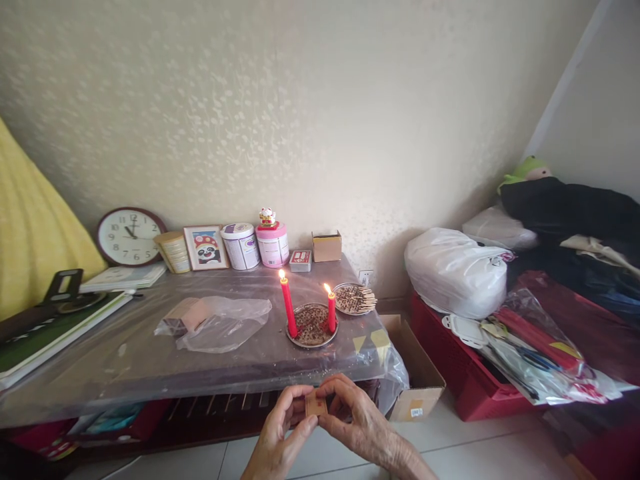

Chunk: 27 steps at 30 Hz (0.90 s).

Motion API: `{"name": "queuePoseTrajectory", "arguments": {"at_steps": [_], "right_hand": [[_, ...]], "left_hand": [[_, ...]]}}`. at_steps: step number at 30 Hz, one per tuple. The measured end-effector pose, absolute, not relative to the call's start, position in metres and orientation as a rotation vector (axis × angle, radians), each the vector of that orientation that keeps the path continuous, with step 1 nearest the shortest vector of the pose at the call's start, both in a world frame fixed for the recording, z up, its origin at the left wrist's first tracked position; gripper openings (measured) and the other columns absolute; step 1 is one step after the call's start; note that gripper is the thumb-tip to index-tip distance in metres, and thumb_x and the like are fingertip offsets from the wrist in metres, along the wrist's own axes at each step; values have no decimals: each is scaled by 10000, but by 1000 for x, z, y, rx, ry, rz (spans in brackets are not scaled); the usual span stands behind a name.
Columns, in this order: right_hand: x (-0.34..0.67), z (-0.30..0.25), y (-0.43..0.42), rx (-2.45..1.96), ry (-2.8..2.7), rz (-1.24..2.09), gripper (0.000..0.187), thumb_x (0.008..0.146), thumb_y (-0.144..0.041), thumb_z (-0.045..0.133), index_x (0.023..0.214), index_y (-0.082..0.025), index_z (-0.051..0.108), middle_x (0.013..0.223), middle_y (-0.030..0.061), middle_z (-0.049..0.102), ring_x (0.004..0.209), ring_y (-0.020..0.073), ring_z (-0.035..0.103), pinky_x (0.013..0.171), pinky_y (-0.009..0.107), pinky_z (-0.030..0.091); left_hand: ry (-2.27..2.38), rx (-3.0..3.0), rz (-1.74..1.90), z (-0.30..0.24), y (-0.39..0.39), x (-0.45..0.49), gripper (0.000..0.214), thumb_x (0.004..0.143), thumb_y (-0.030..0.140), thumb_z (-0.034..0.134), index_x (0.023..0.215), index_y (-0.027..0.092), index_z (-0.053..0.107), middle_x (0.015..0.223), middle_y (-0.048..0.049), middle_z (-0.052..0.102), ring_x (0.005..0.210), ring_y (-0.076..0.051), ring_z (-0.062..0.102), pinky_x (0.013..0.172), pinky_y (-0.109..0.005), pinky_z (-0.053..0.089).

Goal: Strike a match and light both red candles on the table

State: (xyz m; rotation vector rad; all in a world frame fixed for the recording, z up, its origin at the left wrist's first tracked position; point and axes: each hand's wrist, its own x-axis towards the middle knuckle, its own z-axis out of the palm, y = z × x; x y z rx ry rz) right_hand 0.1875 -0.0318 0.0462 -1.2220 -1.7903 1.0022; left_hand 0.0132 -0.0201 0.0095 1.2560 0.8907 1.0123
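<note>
On plastic-covered table point(150, 360): two lit candles point(288, 305) | papered wall point(320, 100)

We see a cream wall point(320, 100) behind the table point(125, 367), w/ pale floor tiles point(475, 447) below, daylit.

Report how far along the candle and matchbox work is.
Done: two red candles stand lit in the round metal dish on the table. In hand: the left hand and right hand together hold a small matchbox in front of the table edge. Left: the second dish of sticks sits untouched behind, with no candle in it.
</note>
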Motion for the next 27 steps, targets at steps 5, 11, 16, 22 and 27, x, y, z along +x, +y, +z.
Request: {"name": "queuePoseTrajectory", "arguments": {"at_steps": [5, 11, 16, 22, 27], "right_hand": [[187, 47, -32, -1223, -1800, 989, 173, 818, -323, 649, 951, -212, 656, 973, 18, 586, 690, 101, 542, 641, 224, 466], [185, 48, -33, -1222, -1800, 990, 169, 819, -304, 645, 958, -210, 660, 979, 24, 592, 707, 107, 549, 649, 226, 470], [185, 47, -32, -1217, -1803, 965, 159, 811, -291, 651, 951, -217, 664, 964, 22, 596, 716, 112, 549, 649, 225, 470], [185, 47, -33, -1213, -1792, 997, 159, 810, -270, 647, 952, -199, 655, 984, 27, 585, 677, 98, 538, 633, 221, 462], [185, 43, -32, -1208, -1802, 994, 149, 813, -251, 642, 953, -200, 650, 981, 22, 583, 676, 94, 538, 633, 213, 459]], "left_hand": [[880, 1268, 1023, 10, -20, 13, 421, 729, 484, 664, 1036, 203, 602, 1010, -134, 729, 967, -305, 662, 869, -430, 500], [878, 1286, 1022, 9, -20, 13, 414, 741, 472, 651, 1050, 202, 594, 994, -131, 731, 961, -301, 663, 863, -427, 499], [896, 1270, 1032, 11, -21, 14, 430, 722, 492, 663, 1039, 208, 602, 991, -128, 728, 959, -305, 663, 855, -425, 500], [919, 1245, 1025, 17, -23, 14, 434, 696, 500, 679, 1019, 214, 627, 1001, -125, 725, 987, -318, 650, 889, -435, 489], [917, 1269, 1028, 16, -22, 13, 418, 715, 483, 669, 1030, 213, 615, 1016, -126, 719, 1007, -313, 643, 885, -422, 495]]}}
